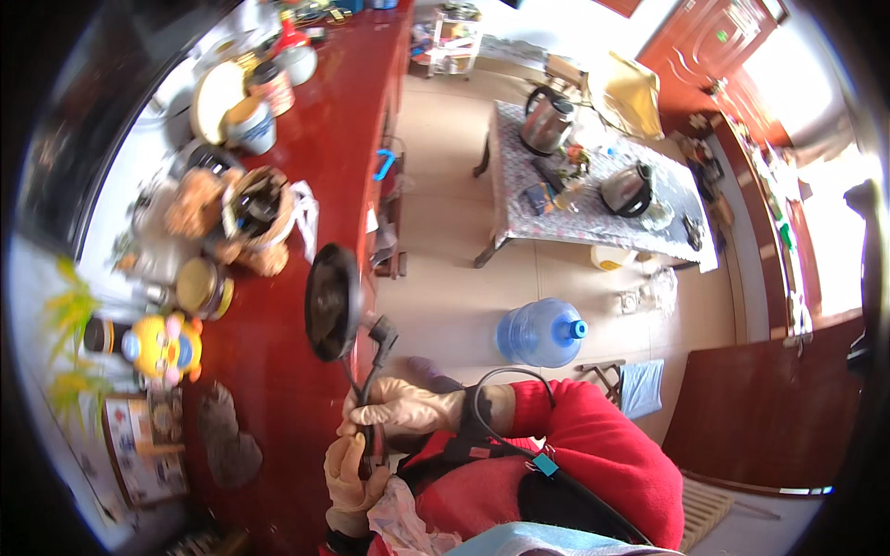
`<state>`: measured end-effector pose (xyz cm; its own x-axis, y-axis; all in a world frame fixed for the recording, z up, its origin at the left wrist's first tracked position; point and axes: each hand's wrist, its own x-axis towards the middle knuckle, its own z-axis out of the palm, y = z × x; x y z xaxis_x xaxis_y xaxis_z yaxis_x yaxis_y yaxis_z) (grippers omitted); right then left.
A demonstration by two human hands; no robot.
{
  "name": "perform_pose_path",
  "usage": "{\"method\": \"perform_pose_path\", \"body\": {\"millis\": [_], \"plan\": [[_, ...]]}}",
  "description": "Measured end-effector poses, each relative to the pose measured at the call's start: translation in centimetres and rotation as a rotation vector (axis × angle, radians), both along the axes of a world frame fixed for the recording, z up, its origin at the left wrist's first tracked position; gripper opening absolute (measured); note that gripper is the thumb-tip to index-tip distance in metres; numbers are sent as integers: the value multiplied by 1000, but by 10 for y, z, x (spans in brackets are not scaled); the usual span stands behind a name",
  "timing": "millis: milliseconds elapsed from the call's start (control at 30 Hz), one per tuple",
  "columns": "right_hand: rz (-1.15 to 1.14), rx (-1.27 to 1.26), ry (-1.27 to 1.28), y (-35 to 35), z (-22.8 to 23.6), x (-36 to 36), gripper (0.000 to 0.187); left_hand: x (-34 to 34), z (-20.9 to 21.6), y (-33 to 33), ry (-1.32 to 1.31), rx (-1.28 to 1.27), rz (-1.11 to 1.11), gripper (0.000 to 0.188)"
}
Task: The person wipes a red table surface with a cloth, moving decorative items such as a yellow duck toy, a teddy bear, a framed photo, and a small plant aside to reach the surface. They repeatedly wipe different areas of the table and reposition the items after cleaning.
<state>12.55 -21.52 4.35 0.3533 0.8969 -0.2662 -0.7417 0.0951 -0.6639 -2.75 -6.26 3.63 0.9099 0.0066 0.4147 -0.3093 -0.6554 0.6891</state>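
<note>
A: Nearest: pale blue cloth [533, 539] at lower edge, then red sleeve [607, 454]. Hands?

B: Right hand [400, 406], fingers closed on cord [367, 380], disc [334, 301] and plug [383, 332] beyond; left hand [349, 486] just below, fingers curled, cannot tell on what

A: Disc's place?

B: Seen against the counter [278, 371], near its edge, blurred. Best handling, I judge: steady the disc, keep cord slack, guide plug clear of it

Got 2 steel kettles [549, 123] hanging out upper right, a big blue water jug [533, 334] just right of center, and a goofy yellow toy [165, 348] way left.
</note>
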Motion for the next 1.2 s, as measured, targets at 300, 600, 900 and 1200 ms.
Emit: {"method": "perform_pose_path", "body": {"millis": [300,600,900,1200], "plan": [[-279,-677,-287,-152,-5,131,29,83,-31,-14,335,-303,185,37],[-224,-1126,-175,-231,-72,80,31,89,-46,-13,734,-393,58,42],[-374,-943,34,-233,-129,23,58,61,-40,14,730,-376,117,44],[-661,-732,20,-196,-82,69,31,53,-46,31,839,-276,131,52]]}}
